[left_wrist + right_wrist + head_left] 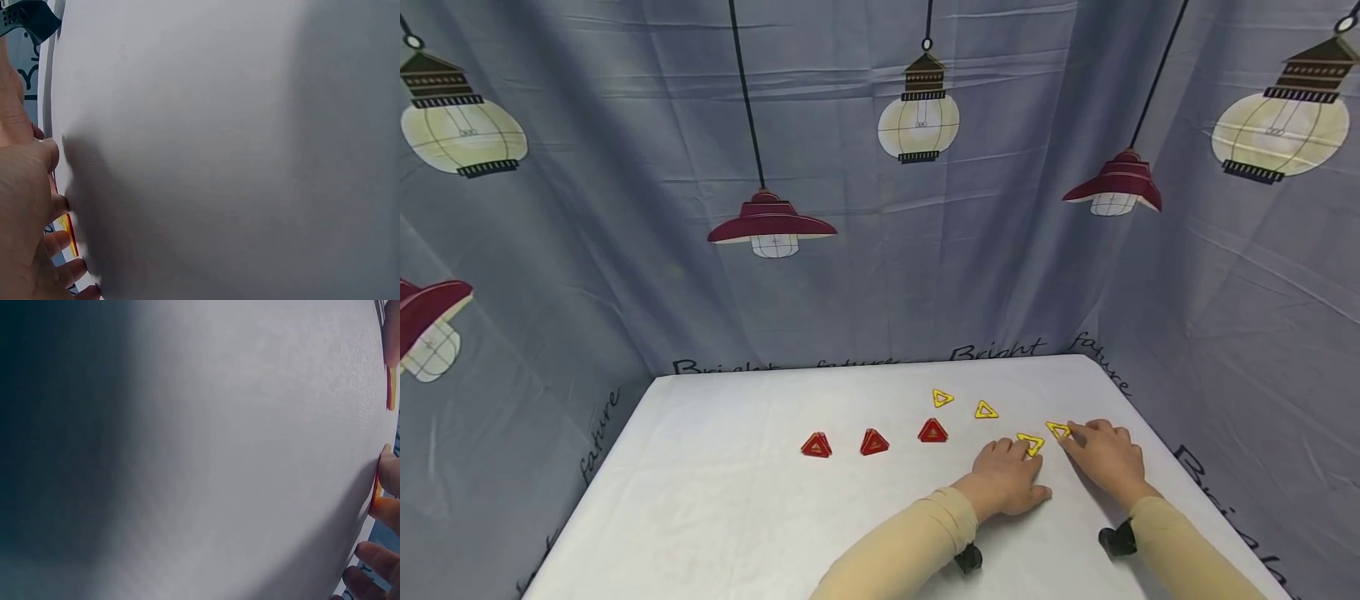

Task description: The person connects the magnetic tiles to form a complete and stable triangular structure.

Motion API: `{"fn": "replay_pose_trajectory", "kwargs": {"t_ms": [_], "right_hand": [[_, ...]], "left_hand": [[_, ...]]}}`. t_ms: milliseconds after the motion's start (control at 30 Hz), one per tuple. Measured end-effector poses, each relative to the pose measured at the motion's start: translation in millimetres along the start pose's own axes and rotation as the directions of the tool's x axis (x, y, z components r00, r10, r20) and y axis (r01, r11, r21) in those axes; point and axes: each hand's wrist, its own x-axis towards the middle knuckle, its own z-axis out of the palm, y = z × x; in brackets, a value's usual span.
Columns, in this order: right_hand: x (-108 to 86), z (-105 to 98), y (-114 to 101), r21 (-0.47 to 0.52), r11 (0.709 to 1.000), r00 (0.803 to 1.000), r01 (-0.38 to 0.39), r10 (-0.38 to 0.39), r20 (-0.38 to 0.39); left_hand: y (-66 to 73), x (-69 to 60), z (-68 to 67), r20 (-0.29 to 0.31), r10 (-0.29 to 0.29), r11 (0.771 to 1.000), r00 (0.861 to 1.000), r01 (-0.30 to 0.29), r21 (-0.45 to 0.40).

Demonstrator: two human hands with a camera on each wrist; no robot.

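My left hand [1009, 477] rests on the white table with its fingers extended, the fingertips at the near edge of a hollow yellow triangle [1032, 444]. Just to the right, my right hand [1107, 458] pinches another yellow triangle [1057, 430] between thumb and index finger. The right wrist view shows that pinched triangle [376, 487] nearly edge-on, partly covered by fingers. In the left wrist view a yellow triangle [67, 232] with a red edge shows behind the left fingers [57, 242]. Two more yellow triangles, one left [942, 398] and one right [987, 410], lie farther back.
Three red triangles lie in a loose row to the left: a left one [816, 445], a middle one [874, 442] and a right one [933, 431]. The white table [700, 500] meets a grey-blue curtain [850, 308] printed with lamps at its back and sides.
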Motion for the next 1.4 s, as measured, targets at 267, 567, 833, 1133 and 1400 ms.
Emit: {"fn": "replay_pose_trajectory", "kwargs": {"t_ms": [267,567,833,1133,1400], "right_hand": [[-5.1,4.2,0.3,-0.001,1.0,1.0,-0.001,0.001,0.015],[-4.0,4.8,-1.9,-0.001,1.0,1.0,-0.006,0.006,0.006],[0.0,3.7,-2.6,-0.008,1.0,1.0,-0.011,0.011,0.003],[0.7,-2.5,-4.0,-0.009,1.0,1.0,-0.017,0.017,0.01],[1.9,-4.3,-3.1,-0.016,1.0,1.0,-0.024,0.024,0.018]], "left_hand": [[-1.5,-8.3,4.3,-0.025,0.024,1.0,0.999,-0.024,0.019],[-7.7,-4.9,7.7,-0.013,0.018,1.0,1.0,-0.018,0.01],[-13.5,-7.4,1.3,-0.014,0.029,1.0,0.999,-0.029,-0.009],[-18.7,-15.6,-6.0,0.032,0.053,0.999,0.998,-0.053,-0.008],[-32.8,-37.9,-2.3,0.033,0.145,0.989,0.989,-0.146,0.012]]}}
